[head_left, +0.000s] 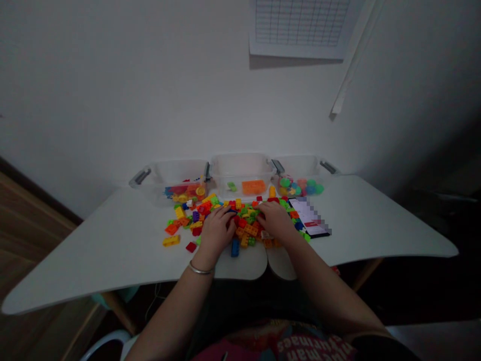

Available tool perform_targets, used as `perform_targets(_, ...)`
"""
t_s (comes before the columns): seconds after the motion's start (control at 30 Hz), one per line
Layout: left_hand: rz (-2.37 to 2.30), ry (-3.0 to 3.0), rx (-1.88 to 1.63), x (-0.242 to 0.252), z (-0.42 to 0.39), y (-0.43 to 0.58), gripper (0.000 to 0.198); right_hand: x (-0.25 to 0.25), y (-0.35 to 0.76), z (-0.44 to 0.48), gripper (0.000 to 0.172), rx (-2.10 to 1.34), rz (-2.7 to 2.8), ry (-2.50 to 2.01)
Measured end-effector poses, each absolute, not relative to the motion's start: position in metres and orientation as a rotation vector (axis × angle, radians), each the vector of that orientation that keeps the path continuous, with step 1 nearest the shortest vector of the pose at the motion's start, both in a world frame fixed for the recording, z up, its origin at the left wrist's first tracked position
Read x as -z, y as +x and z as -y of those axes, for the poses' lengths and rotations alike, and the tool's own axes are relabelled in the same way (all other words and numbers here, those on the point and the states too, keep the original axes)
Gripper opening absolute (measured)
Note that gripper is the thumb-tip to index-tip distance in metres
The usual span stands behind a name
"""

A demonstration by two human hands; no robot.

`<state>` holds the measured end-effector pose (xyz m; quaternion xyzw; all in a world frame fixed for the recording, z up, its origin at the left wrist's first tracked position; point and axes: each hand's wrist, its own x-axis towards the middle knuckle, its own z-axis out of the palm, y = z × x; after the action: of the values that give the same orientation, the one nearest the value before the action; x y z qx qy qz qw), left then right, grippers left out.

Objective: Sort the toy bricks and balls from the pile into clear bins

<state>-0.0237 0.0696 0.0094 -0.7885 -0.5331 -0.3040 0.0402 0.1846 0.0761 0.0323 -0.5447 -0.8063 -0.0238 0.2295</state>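
Blue brick (pixel 235 247) points lengthwise toward the near table edge (pixel 240 277).

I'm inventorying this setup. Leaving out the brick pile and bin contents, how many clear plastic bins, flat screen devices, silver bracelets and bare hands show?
Clear plastic bins: 3
Dark-edged flat screen device: 1
Silver bracelet: 1
Bare left hand and right hand: 2
Total: 7
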Motion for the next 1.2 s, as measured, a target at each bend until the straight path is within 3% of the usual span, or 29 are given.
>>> perform_targets(0.23, 1.635, -2.414, 0.910, -0.012, -0.069, -0.024, 0.031, -0.032, 0.186, -0.083, 0.027, 0.119, 2.262, -1.523)
perform_targets(0.4, 1.624, -2.408, 0.907, -0.011, -0.069, -0.024, 0.031, -0.031, 0.181, -0.088, 0.019, 0.164, 2.328, -1.559)
perform_targets(0.63, 1.597, -2.390, 0.941, -0.008, -0.071, -0.024, 0.028, -0.034, 0.179, -0.088, 0.018, 0.035, 2.323, -1.591)
perform_targets(1.2, 1.579, -2.409, 1.083, -0.014, -0.069, -0.027, 0.028, -0.032, 0.172, -0.081, 0.007, -0.047, 1.996, -1.345)
